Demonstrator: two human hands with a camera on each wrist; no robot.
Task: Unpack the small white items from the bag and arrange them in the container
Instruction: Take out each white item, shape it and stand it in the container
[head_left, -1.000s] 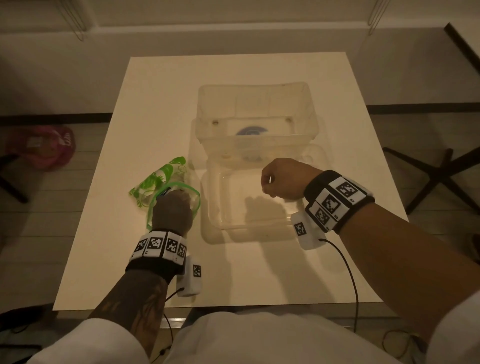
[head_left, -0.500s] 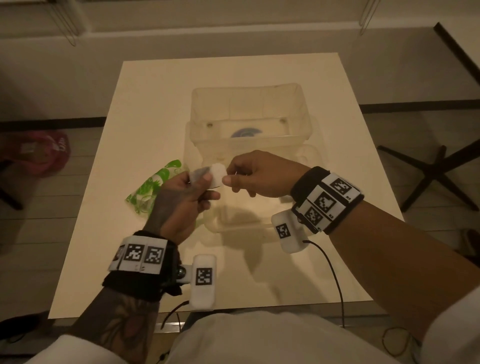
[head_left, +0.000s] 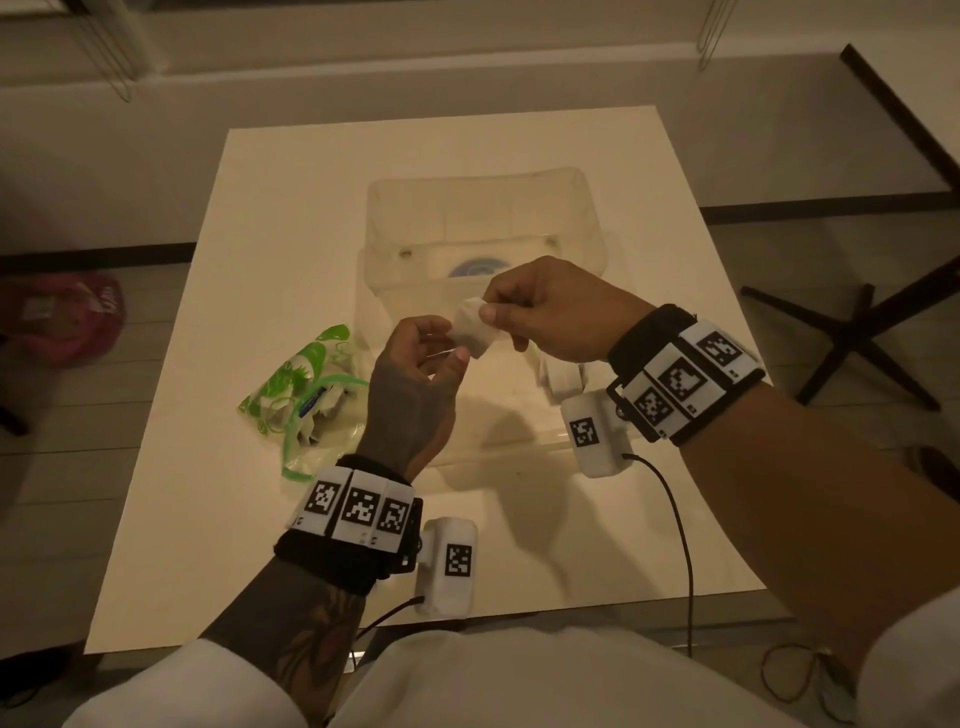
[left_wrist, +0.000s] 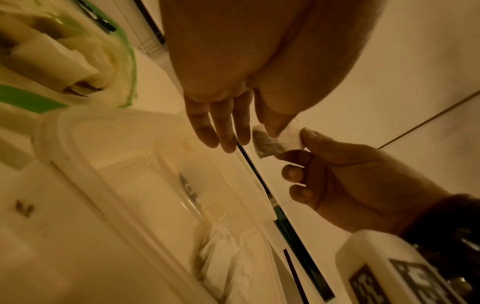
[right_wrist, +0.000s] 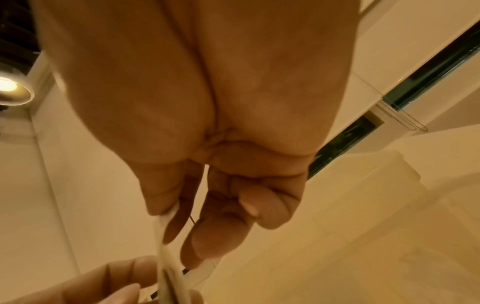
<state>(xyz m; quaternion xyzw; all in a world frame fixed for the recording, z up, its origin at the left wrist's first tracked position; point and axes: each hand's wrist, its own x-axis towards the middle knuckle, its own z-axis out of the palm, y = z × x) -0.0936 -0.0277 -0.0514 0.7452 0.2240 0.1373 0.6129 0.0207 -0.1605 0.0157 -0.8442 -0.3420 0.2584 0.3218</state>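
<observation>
A small white sachet (head_left: 471, 332) hangs in the air over the shallow clear container (head_left: 524, 441), pinched from both sides. My right hand (head_left: 487, 310) pinches its upper right edge between thumb and forefinger. My left hand (head_left: 451, 349) pinches its lower left corner. In the left wrist view the sachet (left_wrist: 274, 142) shows a darker filling, with the right hand's (left_wrist: 298, 142) thumb and forefinger on it. The green-printed bag (head_left: 306, 389) lies open on the table, left of the left hand, with several white items inside. Other white sachets (head_left: 563, 375) lie in the container under my right wrist.
A deeper clear tub (head_left: 483, 218) with a blue disc under it stands just behind the shallow container. The white table (head_left: 291, 218) has bare room at the left and in front. A chair base (head_left: 862, 338) stands on the floor to the right.
My left hand came out of the bag holding a sachet and rose toward the middle. My right hand moved in and took hold of the sachet too; both lifted slightly.
</observation>
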